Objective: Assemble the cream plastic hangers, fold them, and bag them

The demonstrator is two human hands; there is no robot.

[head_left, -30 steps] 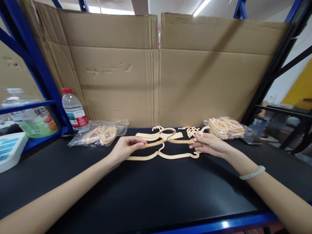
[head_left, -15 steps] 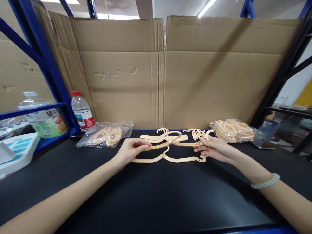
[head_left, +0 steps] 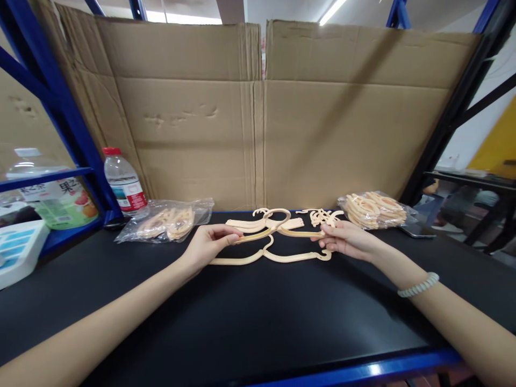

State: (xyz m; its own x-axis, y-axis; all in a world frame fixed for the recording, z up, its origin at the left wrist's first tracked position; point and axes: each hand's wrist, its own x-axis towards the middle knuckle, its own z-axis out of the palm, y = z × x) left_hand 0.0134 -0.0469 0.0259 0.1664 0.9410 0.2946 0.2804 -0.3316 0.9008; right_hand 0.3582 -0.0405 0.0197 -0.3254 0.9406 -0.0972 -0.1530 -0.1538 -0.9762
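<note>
My left hand [head_left: 209,243] pinches the left arm of a thin cream plastic hanger [head_left: 278,228], and my right hand [head_left: 342,239] grips its right arm. The hanger is held just above the black tabletop [head_left: 242,312], its hook pointing away from me. A second cream hanger [head_left: 274,256] lies flat on the table right below it, between my hands. More cream hanger pieces [head_left: 264,221] lie just behind.
A clear bag of cream parts [head_left: 169,221] lies at the left, another bag [head_left: 374,209] at the right, loose small hooks [head_left: 322,216] between. A water bottle [head_left: 123,183] stands by the blue rack post. A cardboard wall [head_left: 258,118] closes the back.
Both hands keep their hold on the hanger in nearly the same place; only the view has shifted slightly.
</note>
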